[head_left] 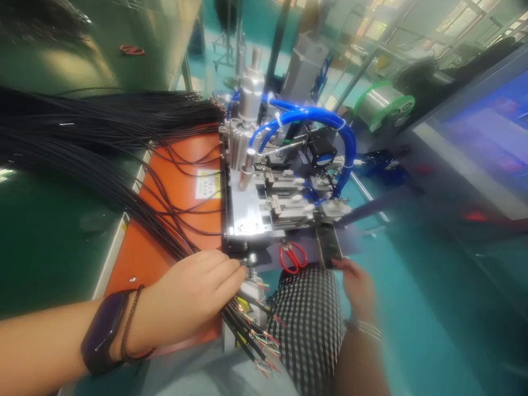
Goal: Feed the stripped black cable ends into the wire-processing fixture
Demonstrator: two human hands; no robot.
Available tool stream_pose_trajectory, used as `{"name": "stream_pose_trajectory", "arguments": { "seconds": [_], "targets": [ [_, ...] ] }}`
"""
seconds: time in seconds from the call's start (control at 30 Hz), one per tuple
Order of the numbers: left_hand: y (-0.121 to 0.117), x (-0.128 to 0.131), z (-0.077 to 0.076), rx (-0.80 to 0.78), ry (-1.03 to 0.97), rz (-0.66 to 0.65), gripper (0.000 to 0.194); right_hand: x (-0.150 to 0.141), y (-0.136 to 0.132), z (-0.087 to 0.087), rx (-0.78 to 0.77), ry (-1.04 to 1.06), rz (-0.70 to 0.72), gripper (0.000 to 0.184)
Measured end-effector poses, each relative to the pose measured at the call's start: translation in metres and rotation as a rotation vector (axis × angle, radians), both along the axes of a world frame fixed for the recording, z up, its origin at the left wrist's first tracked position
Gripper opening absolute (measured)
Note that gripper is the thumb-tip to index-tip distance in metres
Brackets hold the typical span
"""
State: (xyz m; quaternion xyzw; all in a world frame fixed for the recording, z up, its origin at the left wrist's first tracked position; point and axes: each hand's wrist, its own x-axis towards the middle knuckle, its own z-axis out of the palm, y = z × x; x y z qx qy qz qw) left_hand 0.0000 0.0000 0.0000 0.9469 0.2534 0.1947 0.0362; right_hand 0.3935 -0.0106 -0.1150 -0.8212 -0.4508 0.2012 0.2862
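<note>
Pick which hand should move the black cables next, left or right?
Left, probably: the left hand is on the black cables right beside the machine. The right hand is holding a phone, away from the cables.

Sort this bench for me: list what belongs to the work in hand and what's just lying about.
In use: left hand gripping black cables at the pneumatic bench machine; right hand holding a smartphone.

Lying about: red-handled scissors; green-flanged wire spool; orange mat.
</note>
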Motion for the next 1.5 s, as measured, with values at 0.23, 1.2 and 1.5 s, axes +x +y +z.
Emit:
{"name": "stream_pose_trajectory", "arguments": {
  "seconds": [0.23, 1.2, 1.5],
  "targets": [
    [0.001, -0.003, 0.003, 0.087, -0.003, 0.074, 0.024, -0.022, -0.009, 0.051, 0.173, -0.104, -0.210, 0.029],
    [-0.006, -0.005, 0.008, -0.051, -0.119, 0.290, 0.012, -0.215, -0.031, 0.108, 0.408, 0.442, 0.715, 0.013],
    [-0.005, -0.004, 0.005, -0.044, -0.055, 0.260, 0.008, -0.210, -0.016, 0.108, 0.456, 0.365, 0.564, 0.016]
  ]
}}
